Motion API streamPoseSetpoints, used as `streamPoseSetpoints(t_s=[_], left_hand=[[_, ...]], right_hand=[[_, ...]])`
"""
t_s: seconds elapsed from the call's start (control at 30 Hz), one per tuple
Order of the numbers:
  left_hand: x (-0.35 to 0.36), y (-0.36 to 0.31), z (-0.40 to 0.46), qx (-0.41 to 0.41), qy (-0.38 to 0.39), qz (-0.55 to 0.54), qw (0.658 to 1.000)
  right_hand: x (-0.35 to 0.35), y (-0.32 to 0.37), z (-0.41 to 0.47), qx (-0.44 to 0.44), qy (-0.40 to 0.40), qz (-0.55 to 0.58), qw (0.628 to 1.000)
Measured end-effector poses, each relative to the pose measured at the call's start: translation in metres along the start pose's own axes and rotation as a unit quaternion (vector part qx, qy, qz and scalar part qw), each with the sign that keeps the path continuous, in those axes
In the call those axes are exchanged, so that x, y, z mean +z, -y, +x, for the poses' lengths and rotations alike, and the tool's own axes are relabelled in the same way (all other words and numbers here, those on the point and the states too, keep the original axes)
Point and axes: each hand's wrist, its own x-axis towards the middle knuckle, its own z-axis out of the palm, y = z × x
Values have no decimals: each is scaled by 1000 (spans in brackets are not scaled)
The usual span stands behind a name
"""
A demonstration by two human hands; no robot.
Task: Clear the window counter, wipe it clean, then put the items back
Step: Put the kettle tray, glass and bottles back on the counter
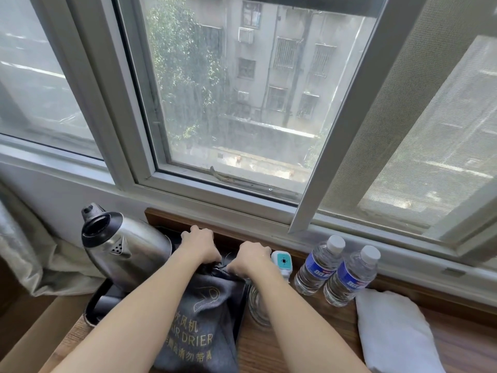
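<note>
while curled, fingers (200, 247) on bag (197, 319)

You've got a glossy metal kettle (126, 249), matt grey cloth bag (199, 327), wood-grain counter (271, 351), clear plastic bottles (320, 265), white cloth (395, 332).

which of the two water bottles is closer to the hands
The left water bottle, beside the small white device. The other bottle stands farther right, next to the white cloth.
</note>
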Motion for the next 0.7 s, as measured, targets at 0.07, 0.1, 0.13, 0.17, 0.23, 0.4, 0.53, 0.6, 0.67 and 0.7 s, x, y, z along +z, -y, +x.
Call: streamPoseSetpoints(t_s=[0.07, 0.1, 0.13, 0.17, 0.23, 0.4, 0.53, 0.6, 0.67, 0.7], left_hand=[[3, -2, 0, 5, -4, 3, 1000], [5, -3, 0, 8, -6, -2, 1000], [7, -3, 1, 15, -7, -5, 1000], [8, -4, 1, 23, -11, -8, 1000], [9, -4, 4, 43, -22, -6, 999], [12, -2, 11, 83, -38, -13, 996], [15, 3, 19, 109, -47, -10, 993], [15, 4, 19, 114, -49, -19, 992], [15, 6, 17, 118, -54, -31, 991], [15, 7, 16, 119, -58, -39, 990]], right_hand=[[3, 3, 2, 4, 1, 6, 1000], [4, 3, 2, 5, -2, 6, 1000], [5, 3, 3, 5, -5, 6, 1000], [5, 2, 3, 4, -7, 7, 1000], [4, 2, 4, -3, -15, 7, 1000], [1, 6, 4, -29, -23, -14, 999], [3, 8, 7, -48, -39, -12, 998], [5, 9, 7, -57, -51, -3, 997], [7, 9, 6, -67, -61, 4, 996], [8, 9, 6, -70, -64, 9, 995]])
